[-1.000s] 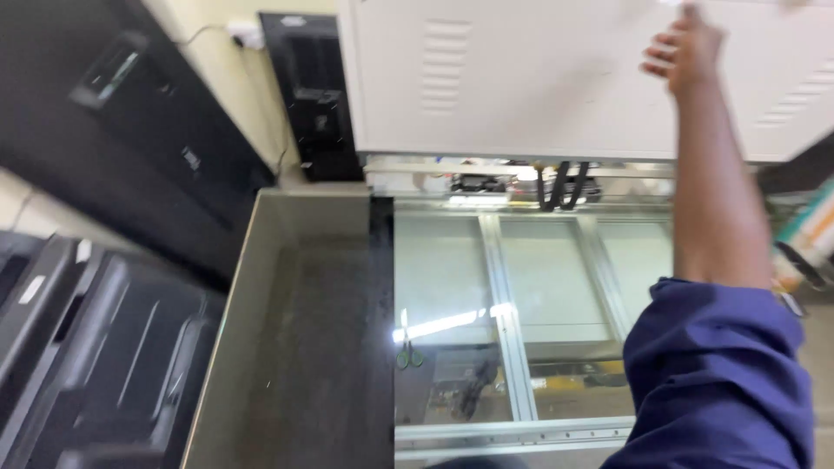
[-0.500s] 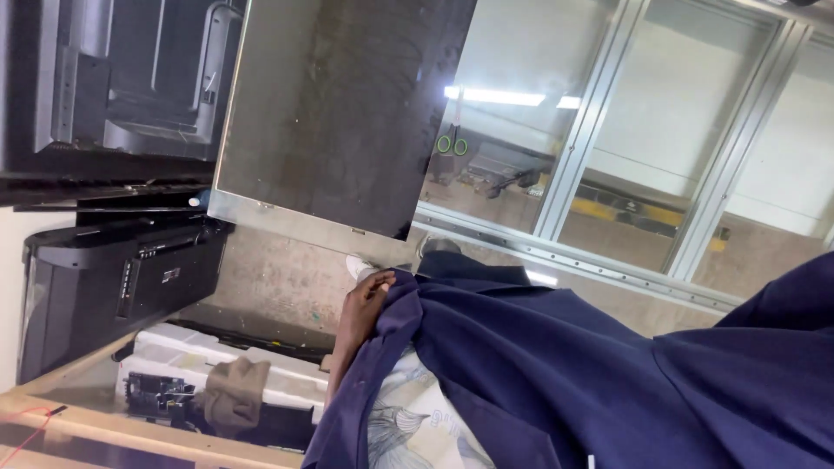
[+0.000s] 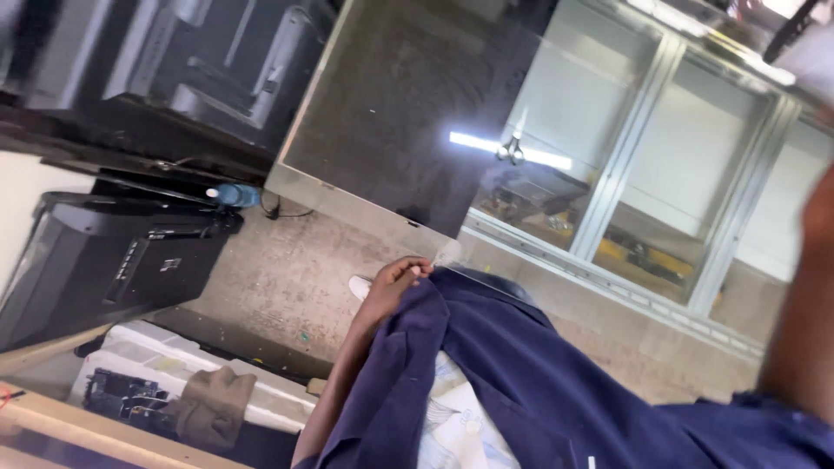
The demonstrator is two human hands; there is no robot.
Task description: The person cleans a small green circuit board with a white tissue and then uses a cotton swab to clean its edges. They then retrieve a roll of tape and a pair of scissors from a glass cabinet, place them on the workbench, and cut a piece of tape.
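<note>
The left hand's [image 3: 393, 287] fingers [image 3: 415, 267] were curled, pinching the edge of the navy coat [image 3: 521, 373] at the person's front. The right hand was cut off; only a blurred forearm [image 3: 804, 304] showed at the right edge, so its grip could not be told. Beyond lay the concrete floor [image 3: 278, 278], a glass panel [image 3: 417, 113] and a black case [image 3: 104, 260].

One head-worn camera, tilted, looks steeply down, close over the person's torso.
</note>
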